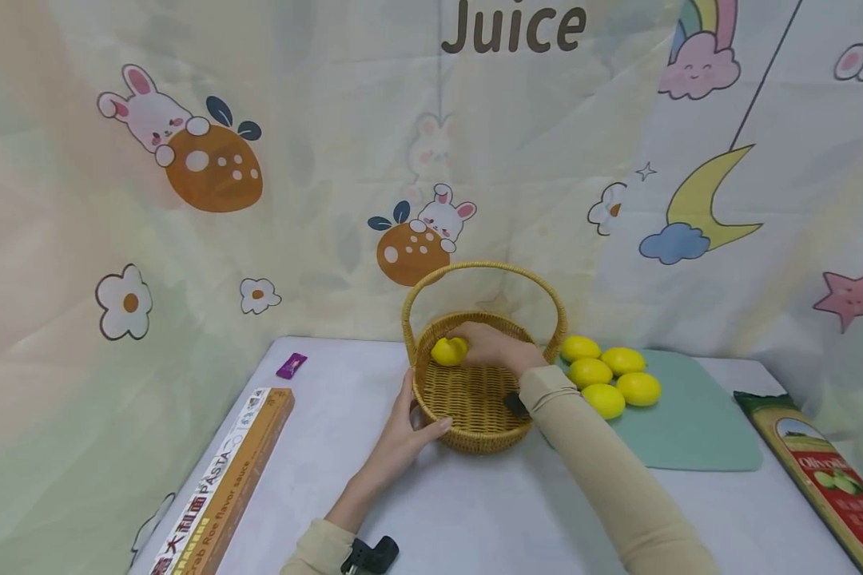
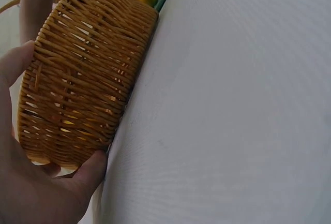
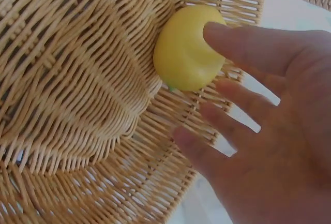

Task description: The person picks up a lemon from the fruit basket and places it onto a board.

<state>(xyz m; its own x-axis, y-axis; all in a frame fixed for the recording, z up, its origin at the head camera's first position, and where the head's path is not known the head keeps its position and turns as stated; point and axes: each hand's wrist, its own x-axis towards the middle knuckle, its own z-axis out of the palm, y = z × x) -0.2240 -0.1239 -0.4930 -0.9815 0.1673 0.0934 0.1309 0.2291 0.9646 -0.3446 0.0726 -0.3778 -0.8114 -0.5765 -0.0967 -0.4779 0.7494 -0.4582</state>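
A wicker basket (image 1: pixel 467 407) with a tall arched handle stands on the white table. My left hand (image 1: pixel 401 438) grips its near left side, with the thumb low on the wall in the left wrist view. Inside the basket, my right hand (image 1: pixel 491 345) pinches a yellow lemon (image 3: pixel 187 50) against the far left part of the woven wall. The thumb presses on the lemon in the right wrist view, while the other visible fingers spread over the weave. Several more lemons (image 1: pixel 638 389) lie together to the right of the basket.
A pale green board (image 1: pixel 705 431) lies under the lemons. At the right edge is an olive oil packet (image 1: pixel 827 479). A long pasta box (image 1: pixel 233 479) lies along the left, with a small purple wrapped packet (image 1: pixel 291 366) behind it. A printed curtain (image 1: pixel 316 160) hangs behind the table.
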